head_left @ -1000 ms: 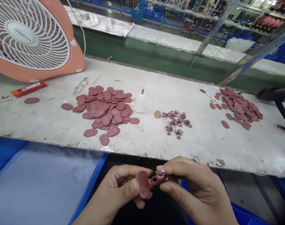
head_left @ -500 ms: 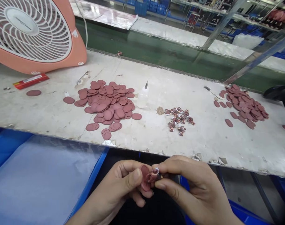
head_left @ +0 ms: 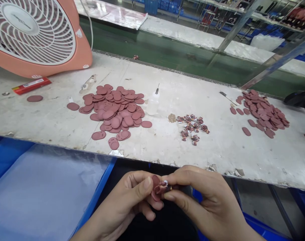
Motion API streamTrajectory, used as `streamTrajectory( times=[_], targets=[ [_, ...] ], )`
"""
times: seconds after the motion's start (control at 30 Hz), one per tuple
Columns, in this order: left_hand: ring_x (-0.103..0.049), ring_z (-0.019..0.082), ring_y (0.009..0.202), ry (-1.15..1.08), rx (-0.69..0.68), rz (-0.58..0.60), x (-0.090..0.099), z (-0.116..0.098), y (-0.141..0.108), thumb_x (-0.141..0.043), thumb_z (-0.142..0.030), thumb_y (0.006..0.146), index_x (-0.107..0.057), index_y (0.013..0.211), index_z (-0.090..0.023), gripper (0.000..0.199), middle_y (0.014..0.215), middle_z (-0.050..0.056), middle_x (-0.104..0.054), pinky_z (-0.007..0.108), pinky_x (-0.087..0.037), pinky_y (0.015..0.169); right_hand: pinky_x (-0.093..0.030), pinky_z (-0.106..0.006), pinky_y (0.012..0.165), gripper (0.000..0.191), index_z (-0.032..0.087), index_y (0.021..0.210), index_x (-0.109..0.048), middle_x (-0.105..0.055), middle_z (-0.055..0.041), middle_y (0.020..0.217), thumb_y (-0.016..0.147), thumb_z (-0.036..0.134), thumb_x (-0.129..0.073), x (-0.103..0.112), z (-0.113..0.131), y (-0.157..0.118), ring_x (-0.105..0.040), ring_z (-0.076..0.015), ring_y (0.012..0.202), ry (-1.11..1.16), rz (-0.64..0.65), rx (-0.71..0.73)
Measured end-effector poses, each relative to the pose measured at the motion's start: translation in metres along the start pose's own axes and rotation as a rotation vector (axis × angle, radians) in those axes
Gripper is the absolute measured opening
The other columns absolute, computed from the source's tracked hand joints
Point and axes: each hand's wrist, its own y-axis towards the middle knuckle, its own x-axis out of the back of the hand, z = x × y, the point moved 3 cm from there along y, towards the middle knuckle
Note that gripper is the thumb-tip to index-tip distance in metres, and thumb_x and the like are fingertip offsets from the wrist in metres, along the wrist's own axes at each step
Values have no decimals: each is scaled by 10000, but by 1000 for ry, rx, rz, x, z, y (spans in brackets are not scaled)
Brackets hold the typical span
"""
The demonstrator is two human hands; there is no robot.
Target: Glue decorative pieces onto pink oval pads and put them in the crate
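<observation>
My left hand [head_left: 122, 201] pinches a dark pink oval pad [head_left: 155, 191] with holes in it between thumb and fingers. My right hand [head_left: 205, 195] grips a small red-and-white ornament [head_left: 164, 186] between thumb and forefinger, pressing it against the pad's face. The ornament and fingers hide most of the pad. On the white workbench [head_left: 217, 157] lie a large heap of similar pads [head_left: 112, 112], a smaller heap of pads [head_left: 262, 113] at the right, and a cluster of small ornaments [head_left: 191, 129] between them.
A white squeeze bottle [head_left: 153, 104] stands between the heaps. A peach fan [head_left: 39, 33] and a red box [head_left: 31, 85] sit at the left end. A small blade [head_left: 226, 97] lies near the right heap. Below left is a blue bin lined with clear plastic [head_left: 47, 194].
The ornament now lies across the pad and covers more of it. My hands have drawn closer together, and the bench has shifted slightly upward in view.
</observation>
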Motion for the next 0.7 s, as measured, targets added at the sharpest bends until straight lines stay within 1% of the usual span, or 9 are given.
streamTrajectory(
  times=[0.17,0.27,0.43,0.53,0.63,0.7],
  targets=[
    [-611,71,507,-12,3,-6,-1,0,-1,-833,-446,653,-762,670,-158,297,556,-9,-671,111,-503,434,-525,-176,691,166,262,1012,-685,-745,24,881,872,172,-692,-1,0,-1,-690,-106,757,-10,13,-3],
    [-607,69,508,-11,5,-13,0,0,-2,-833,-449,652,-761,672,-160,299,559,-9,-669,109,-502,434,-527,-160,699,167,240,1003,-688,-743,26,873,865,146,-693,0,2,0,-691,-94,757,-11,9,21],
    [-595,66,511,-8,-11,40,3,5,2,-815,-454,682,-768,686,-164,294,575,3,-671,102,-492,429,-509,-122,721,173,177,986,-684,-738,15,851,842,81,-694,1,7,3,-680,-67,755,-17,18,92],
    [-584,65,516,-8,-28,22,3,5,1,-804,-465,691,-768,682,-161,306,570,4,-656,94,-475,422,-507,-127,717,173,165,994,-679,-728,9,839,846,78,-687,2,7,4,-672,-66,753,-30,31,103],
    [-564,60,516,-10,-32,-6,0,4,-1,-819,-461,670,-767,676,-151,314,559,-4,-629,91,-466,424,-509,-145,702,159,152,994,-677,-717,-6,827,853,79,-674,2,7,4,-663,-75,740,-50,36,122],
    [-546,56,520,-14,-42,-2,-1,4,-2,-819,-450,675,-761,672,-143,313,567,-4,-623,88,-458,429,-511,-157,699,144,141,986,-674,-710,-18,821,858,77,-663,1,8,6,-657,-81,734,-61,32,145]
  ],
)
